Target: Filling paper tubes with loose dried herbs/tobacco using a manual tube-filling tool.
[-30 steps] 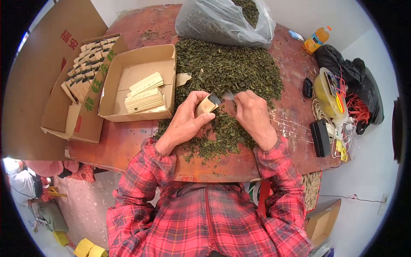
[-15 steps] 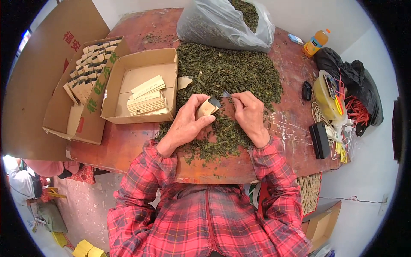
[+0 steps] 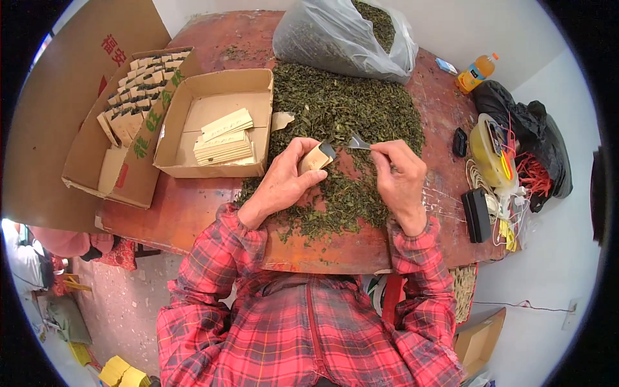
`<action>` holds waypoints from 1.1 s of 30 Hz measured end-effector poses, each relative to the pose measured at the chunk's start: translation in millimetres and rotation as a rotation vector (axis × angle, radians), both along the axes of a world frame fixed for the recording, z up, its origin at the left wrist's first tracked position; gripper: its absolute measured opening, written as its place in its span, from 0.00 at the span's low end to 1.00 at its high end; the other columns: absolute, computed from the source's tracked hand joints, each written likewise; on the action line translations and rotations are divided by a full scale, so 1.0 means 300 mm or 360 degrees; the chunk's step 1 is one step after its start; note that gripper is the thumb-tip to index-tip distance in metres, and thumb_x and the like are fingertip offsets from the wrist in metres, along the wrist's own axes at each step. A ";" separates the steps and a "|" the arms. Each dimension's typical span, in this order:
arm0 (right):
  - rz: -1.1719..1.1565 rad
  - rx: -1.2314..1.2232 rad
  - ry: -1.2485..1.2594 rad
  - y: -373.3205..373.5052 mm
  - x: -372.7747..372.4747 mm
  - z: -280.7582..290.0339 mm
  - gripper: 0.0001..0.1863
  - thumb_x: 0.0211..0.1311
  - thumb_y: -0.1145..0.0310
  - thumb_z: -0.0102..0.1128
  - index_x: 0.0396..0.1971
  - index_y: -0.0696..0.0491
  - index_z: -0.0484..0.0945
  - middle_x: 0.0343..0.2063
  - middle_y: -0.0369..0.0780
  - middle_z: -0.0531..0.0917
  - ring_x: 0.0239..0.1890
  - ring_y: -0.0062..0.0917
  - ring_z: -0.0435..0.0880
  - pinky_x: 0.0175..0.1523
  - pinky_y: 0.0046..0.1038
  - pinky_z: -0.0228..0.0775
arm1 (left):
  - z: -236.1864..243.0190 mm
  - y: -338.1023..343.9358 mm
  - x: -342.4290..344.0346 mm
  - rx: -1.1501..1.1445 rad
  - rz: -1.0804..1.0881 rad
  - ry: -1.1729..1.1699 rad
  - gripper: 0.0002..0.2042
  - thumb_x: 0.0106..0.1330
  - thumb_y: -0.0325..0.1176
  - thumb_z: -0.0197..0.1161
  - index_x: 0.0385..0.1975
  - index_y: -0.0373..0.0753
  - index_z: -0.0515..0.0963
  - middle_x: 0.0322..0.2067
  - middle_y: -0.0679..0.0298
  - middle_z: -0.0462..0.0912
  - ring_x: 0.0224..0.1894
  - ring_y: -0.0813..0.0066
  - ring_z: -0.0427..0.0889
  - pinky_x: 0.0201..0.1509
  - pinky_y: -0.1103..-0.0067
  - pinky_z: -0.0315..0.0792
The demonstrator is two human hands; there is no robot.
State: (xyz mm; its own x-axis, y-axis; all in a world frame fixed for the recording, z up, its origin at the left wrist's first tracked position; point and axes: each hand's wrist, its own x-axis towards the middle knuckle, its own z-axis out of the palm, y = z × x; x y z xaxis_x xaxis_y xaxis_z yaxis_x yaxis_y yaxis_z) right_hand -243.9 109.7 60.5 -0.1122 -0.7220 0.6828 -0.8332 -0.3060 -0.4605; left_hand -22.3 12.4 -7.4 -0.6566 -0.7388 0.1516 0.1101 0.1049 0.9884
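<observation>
My left hand point(image 3: 284, 184) grips a small kraft paper packet point(image 3: 312, 162), tilted, with a dark opening at its top. To its right, my right hand point(image 3: 401, 180) pinches the thin handle of a small translucent scoop point(image 3: 359, 141), held a short way from the packet's mouth. Both hands are over a wide heap of dried green leaves point(image 3: 342, 103) spread on the worn reddish wooden table point(image 3: 309, 257). Just left of the heap, a shallow cardboard box point(image 3: 169, 148) holds stacked flat paper packets point(image 3: 219, 145).
A taller carton point(image 3: 90, 177) of filled packets stands at left. A grey plastic bag point(image 3: 309, 45) of leaves lies at back; an orange drink bottle point(image 3: 474, 74), yellow tub point(image 3: 490, 151), black bags point(image 3: 548, 168), black case point(image 3: 476, 216) and cords line the right side.
My right hand has moved to the right with the scoop, away from the packet. My left hand still holds the packet in nearly the same place.
</observation>
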 end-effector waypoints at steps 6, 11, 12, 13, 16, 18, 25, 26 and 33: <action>0.0105 0.0029 0.0090 0.047 0.015 0.081 0.07 0.61 0.85 0.68 0.38 0.60 0.86 0.32 0.43 0.87 0.31 0.29 0.86 0.36 0.26 0.76 | 0.002 -0.001 0.001 0.0011 -0.0012 -0.0027 0.23 0.71 0.28 0.69 0.62 0.35 0.69 0.43 0.62 0.81 0.31 0.80 0.81 0.30 0.78 0.78; 0.0150 0.0080 0.0160 0.054 0.029 0.104 0.08 0.60 0.86 0.67 0.37 0.59 0.85 0.32 0.44 0.86 0.31 0.32 0.86 0.36 0.28 0.76 | 0.032 0.007 0.011 0.0045 -0.0007 -0.0109 0.23 0.71 0.29 0.69 0.62 0.35 0.69 0.46 0.61 0.81 0.34 0.78 0.81 0.34 0.77 0.79; 0.0161 0.0080 0.0203 0.052 0.031 0.105 0.08 0.59 0.87 0.67 0.37 0.60 0.85 0.32 0.44 0.86 0.31 0.34 0.87 0.36 0.29 0.76 | 0.023 0.005 0.008 -0.0021 0.0009 -0.0095 0.23 0.71 0.29 0.69 0.62 0.35 0.69 0.46 0.61 0.81 0.35 0.78 0.81 0.35 0.76 0.79; 0.0161 0.0082 0.0205 0.050 0.035 0.108 0.08 0.59 0.87 0.67 0.37 0.60 0.85 0.32 0.44 0.86 0.31 0.34 0.87 0.36 0.29 0.76 | 0.017 0.005 0.006 -0.0020 0.0010 -0.0093 0.23 0.71 0.29 0.69 0.62 0.35 0.69 0.46 0.61 0.81 0.35 0.78 0.81 0.35 0.76 0.79; 0.0197 0.0047 0.0260 0.043 0.045 0.118 0.08 0.58 0.87 0.67 0.36 0.60 0.84 0.31 0.45 0.86 0.32 0.37 0.87 0.36 0.30 0.77 | 0.014 0.007 0.004 -0.0102 0.0036 -0.0098 0.23 0.71 0.30 0.69 0.62 0.34 0.69 0.47 0.60 0.81 0.36 0.77 0.82 0.38 0.75 0.80; 0.0218 0.0078 0.0360 0.041 0.045 0.122 0.08 0.57 0.87 0.67 0.36 0.60 0.83 0.31 0.45 0.85 0.32 0.38 0.87 0.36 0.32 0.77 | 0.019 0.009 0.002 0.0049 0.0002 -0.0106 0.24 0.70 0.31 0.70 0.62 0.34 0.69 0.47 0.58 0.82 0.38 0.75 0.82 0.41 0.73 0.80; 0.0252 0.0093 0.0542 0.037 0.086 0.150 0.12 0.57 0.87 0.66 0.40 0.58 0.83 0.32 0.44 0.84 0.33 0.39 0.86 0.36 0.35 0.77 | 0.010 0.009 0.003 -0.0040 0.0043 -0.0112 0.26 0.69 0.32 0.71 0.62 0.34 0.69 0.47 0.55 0.83 0.39 0.71 0.83 0.43 0.71 0.80; 0.0224 0.0100 0.0523 0.036 0.094 0.150 0.13 0.57 0.87 0.66 0.42 0.58 0.83 0.32 0.44 0.84 0.33 0.39 0.86 0.37 0.35 0.77 | 0.001 0.008 0.001 -0.0126 0.0065 -0.0084 0.25 0.69 0.32 0.71 0.62 0.34 0.69 0.47 0.55 0.83 0.40 0.71 0.83 0.44 0.71 0.80; 0.0053 0.0013 0.0479 0.022 0.149 0.132 0.16 0.57 0.88 0.64 0.45 0.59 0.83 0.32 0.45 0.83 0.35 0.40 0.85 0.39 0.35 0.77 | 0.051 0.027 0.002 -0.0039 0.0015 -0.0157 0.22 0.71 0.24 0.68 0.60 0.34 0.66 0.47 0.63 0.76 0.43 0.80 0.76 0.44 0.78 0.77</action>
State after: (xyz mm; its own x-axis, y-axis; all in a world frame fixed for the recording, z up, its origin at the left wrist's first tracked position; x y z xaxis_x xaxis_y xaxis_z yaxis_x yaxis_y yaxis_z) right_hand -199.1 116.4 100.0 0.1181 -0.7273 0.6760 -0.9221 -0.3329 -0.1971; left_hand -21.8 20.6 8.0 -0.6624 -0.7418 0.1046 0.0116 0.1295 0.9915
